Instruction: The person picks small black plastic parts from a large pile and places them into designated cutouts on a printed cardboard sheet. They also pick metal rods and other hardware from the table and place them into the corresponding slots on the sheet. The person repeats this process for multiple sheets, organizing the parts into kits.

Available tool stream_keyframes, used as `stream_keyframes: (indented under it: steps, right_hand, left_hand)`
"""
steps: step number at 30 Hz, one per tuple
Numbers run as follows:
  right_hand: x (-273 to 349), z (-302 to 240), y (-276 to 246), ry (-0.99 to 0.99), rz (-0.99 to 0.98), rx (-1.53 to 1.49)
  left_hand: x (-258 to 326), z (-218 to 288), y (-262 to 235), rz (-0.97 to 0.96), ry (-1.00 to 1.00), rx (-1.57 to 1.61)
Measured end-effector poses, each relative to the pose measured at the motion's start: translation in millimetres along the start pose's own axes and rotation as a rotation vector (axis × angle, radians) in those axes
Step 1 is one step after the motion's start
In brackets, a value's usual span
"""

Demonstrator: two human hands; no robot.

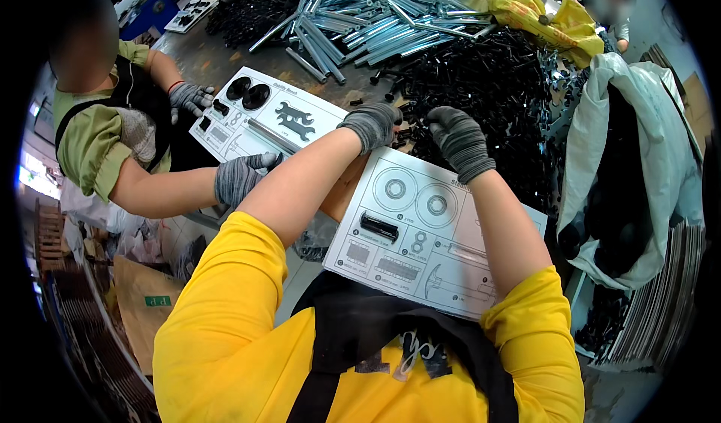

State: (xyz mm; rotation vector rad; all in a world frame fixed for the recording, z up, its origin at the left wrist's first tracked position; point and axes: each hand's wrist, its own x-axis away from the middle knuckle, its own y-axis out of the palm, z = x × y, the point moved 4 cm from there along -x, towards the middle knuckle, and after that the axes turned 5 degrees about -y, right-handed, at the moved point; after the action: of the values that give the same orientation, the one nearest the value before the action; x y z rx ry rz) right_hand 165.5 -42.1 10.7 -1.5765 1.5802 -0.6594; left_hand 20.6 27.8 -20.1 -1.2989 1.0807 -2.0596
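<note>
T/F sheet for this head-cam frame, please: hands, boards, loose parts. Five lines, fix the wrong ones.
1. The person's left hand and right hand both wear gray gloves. True.
2. The right hand is gripping a silver tube. False: it is beside the pile of black bolts, with no tube in it.
3. Black cylindrical hardware lies on the near printed board. True.
4. The two black discs sit on the near board. False: they are on the co-worker's board.
5. The silver tubes are piled left of the white sack. True.
</note>
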Motion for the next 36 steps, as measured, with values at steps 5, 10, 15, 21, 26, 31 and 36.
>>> stream_keyframes:
  steps: [5, 10, 15, 21, 26, 31, 36]
  right_hand:
    - [10, 13, -15, 0.134, 0.024, 0.057]
    - [11, -14, 1, 0.124, -0.180, 0.406]
    - [8, -27, 22, 0.172, -0.401, 0.495]
    - [4, -15, 32, 0.044, -0.388, 0.571]
    - [9, -9, 23, 0.021, -0.378, 0.479]
    - [28, -16, 14, -0.043, -0.126, 0.411]
    - [16, -36, 29, -0.096, -0.391, 0.664]
  left_hand:
    - [18, 16, -2, 0.265, 0.105, -0.173]
    - [7, 21, 1, 0.108, -0.030, -0.204]
    - [6, 21, 4, 0.150, -0.046, -0.201]
    - [10, 21, 1, 0.234, -0.026, -0.232]
    - [53, -1, -15, 0.530, 0.188, 0.145]
    - [135, -16, 20, 0.399, 0.436, 0.263]
    - [181, -11, 60, 0.218, 0.569, -0.058]
